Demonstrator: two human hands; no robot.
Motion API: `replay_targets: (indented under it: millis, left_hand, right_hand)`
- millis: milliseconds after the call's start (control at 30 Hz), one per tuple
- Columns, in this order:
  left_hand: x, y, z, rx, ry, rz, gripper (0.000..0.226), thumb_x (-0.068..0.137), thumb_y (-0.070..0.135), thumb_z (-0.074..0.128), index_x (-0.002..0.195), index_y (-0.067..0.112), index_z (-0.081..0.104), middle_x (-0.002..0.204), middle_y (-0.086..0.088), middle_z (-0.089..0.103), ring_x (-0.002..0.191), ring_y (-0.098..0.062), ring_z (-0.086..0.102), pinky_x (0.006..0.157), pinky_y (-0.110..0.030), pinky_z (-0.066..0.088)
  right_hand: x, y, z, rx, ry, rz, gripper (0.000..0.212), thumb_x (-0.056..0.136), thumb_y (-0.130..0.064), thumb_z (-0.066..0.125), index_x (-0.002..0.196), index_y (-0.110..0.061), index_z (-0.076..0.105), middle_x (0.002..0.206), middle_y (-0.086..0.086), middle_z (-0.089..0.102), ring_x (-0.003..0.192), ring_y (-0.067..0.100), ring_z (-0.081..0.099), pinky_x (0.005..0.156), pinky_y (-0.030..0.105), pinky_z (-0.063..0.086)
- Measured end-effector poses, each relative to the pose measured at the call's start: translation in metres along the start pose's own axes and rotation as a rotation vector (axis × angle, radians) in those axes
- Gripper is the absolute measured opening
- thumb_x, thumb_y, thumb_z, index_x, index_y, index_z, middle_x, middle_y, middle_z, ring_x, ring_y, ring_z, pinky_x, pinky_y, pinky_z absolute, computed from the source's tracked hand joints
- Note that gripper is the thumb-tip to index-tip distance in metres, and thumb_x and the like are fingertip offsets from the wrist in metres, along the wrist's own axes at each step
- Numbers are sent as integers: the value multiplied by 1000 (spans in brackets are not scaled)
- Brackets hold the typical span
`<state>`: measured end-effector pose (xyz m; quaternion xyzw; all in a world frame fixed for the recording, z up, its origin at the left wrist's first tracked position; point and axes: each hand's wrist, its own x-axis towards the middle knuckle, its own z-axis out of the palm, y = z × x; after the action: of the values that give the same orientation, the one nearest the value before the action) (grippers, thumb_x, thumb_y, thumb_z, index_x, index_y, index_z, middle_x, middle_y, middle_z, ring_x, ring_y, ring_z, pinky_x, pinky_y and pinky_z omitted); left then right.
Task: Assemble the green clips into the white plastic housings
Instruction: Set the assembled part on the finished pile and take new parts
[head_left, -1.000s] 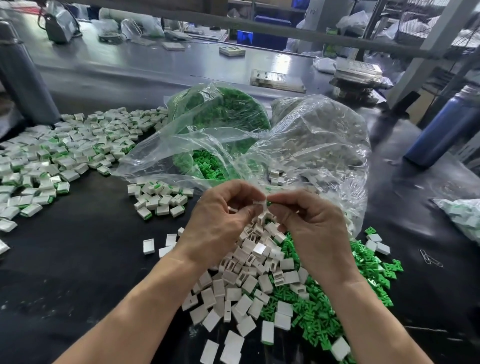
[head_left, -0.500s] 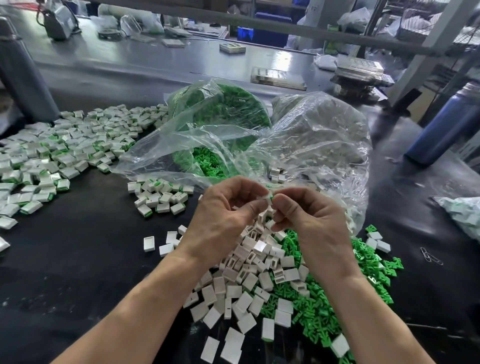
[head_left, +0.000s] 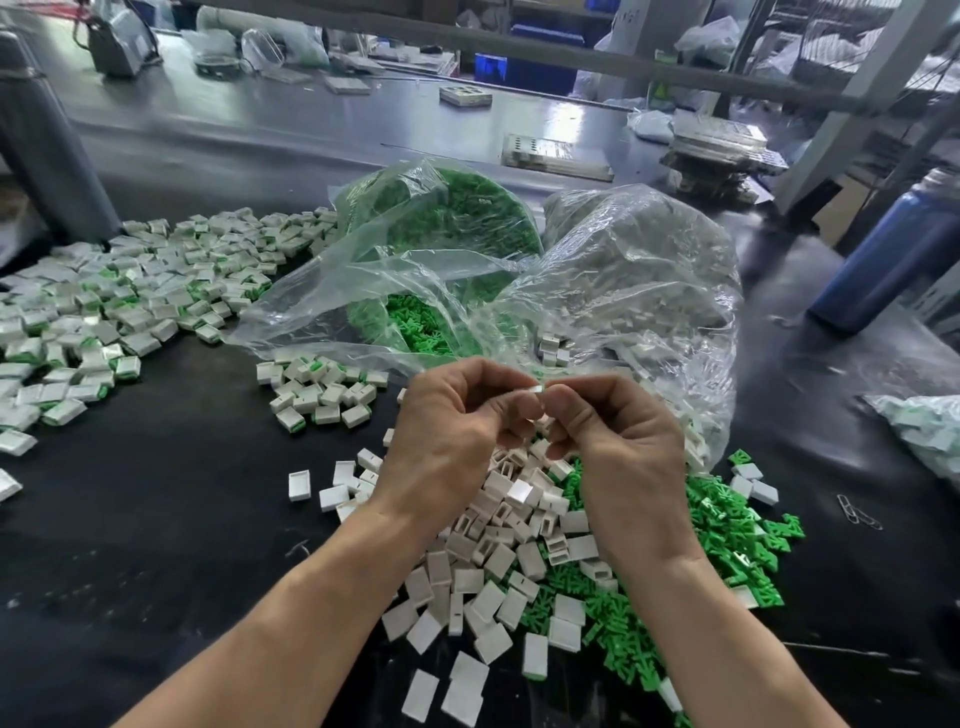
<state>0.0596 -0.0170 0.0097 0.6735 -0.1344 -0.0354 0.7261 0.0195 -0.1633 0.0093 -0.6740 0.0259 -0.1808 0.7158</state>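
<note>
My left hand (head_left: 447, 431) and my right hand (head_left: 618, 441) meet fingertip to fingertip above the table, both pinching one small white housing (head_left: 534, 389); whether a green clip sits in it is hidden by my fingers. Below my hands lies a heap of empty white housings (head_left: 498, 551), with loose green clips (head_left: 722, 535) spread to its right. A small group of housings with green clips in them (head_left: 317, 389) lies to the left, and a much larger spread of them (head_left: 130, 306) covers the far left of the black table.
Two clear plastic bags stand behind my hands, one with green clips (head_left: 447, 228), one with white housings (head_left: 639, 280). A grey cylinder (head_left: 41, 150) stands at the back left, a blue bottle (head_left: 893, 254) at the right, paper clips (head_left: 857, 514) and another bag (head_left: 924, 431) near the right edge.
My hands stay together on the same small part; the fingertips have closed in tighter around it and the green glimpsed between them is no longer visible.
</note>
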Motion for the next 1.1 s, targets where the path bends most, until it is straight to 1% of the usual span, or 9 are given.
replay_targets:
  millis: [100, 233, 333, 500, 700, 833, 1033, 1100]
  left_hand:
    - [-1, 1, 2, -57, 18, -17, 5, 91, 11, 75, 95, 14, 76, 86, -2, 78, 74, -14, 72, 68, -23, 59]
    - [-3, 2, 0, -69, 26, -14, 5, 90, 10, 76, 93, 14, 77, 85, -3, 78, 72, -15, 70, 69, -25, 61]
    - [-4, 3, -2, -18, 21, 9, 11, 90, 6, 75, 89, 17, 78, 83, -3, 77, 71, -15, 70, 69, -28, 62]
    - [-4, 5, -3, 60, -1, 45, 18, 91, 0, 73, 88, 17, 77, 81, -2, 77, 68, -13, 69, 66, -25, 61]
    - [-5, 8, -2, 145, -23, 82, 25, 93, -4, 70, 86, 20, 76, 79, 2, 75, 67, -11, 67, 63, -24, 61]
    - [-4, 7, -2, 112, 3, 83, 27, 92, -5, 70, 84, 20, 76, 78, 0, 76, 65, -11, 66, 62, -25, 60]
    - [-3, 5, 0, 93, 18, 66, 23, 92, 0, 73, 84, 22, 76, 76, 0, 75, 65, -12, 67, 63, -26, 61]
    - [-4, 5, 2, 84, 23, 61, 24, 92, 0, 73, 84, 22, 76, 77, 0, 76, 65, -12, 68, 62, -25, 61]
  right_hand:
    - [-1, 0, 4, 46, 27, -6, 10, 92, -13, 72, 95, -3, 72, 78, 8, 71, 66, 16, 62, 60, 25, 55]
    - [-2, -1, 4, 31, -2, -11, 6, 93, -8, 70, 95, -2, 71, 79, 6, 72, 67, 16, 62, 60, 25, 56]
    - [-2, -3, 0, -11, -45, -1, 3, 96, -2, 67, 94, -1, 70, 80, 6, 72, 67, 14, 64, 60, 24, 55]
    - [-2, -6, -4, -72, -77, -7, 4, 95, -1, 68, 92, -3, 69, 82, 10, 73, 70, 16, 66, 62, 26, 57]
    - [-3, -7, -3, -139, -95, -30, 7, 95, -1, 68, 90, -5, 70, 81, 4, 74, 69, 13, 65, 62, 23, 56]
    - [-5, -6, -2, -64, -72, -19, 8, 94, 3, 68, 91, -3, 72, 80, 3, 76, 67, 14, 66, 60, 22, 56]
    - [-5, -10, -2, 2, -50, 16, 4, 92, 2, 70, 91, 0, 74, 81, 8, 77, 66, 16, 67, 60, 25, 58]
    - [-5, -11, -2, 18, -59, 27, 3, 91, 1, 70, 91, 2, 73, 80, 8, 77, 65, 15, 67, 61, 24, 58]
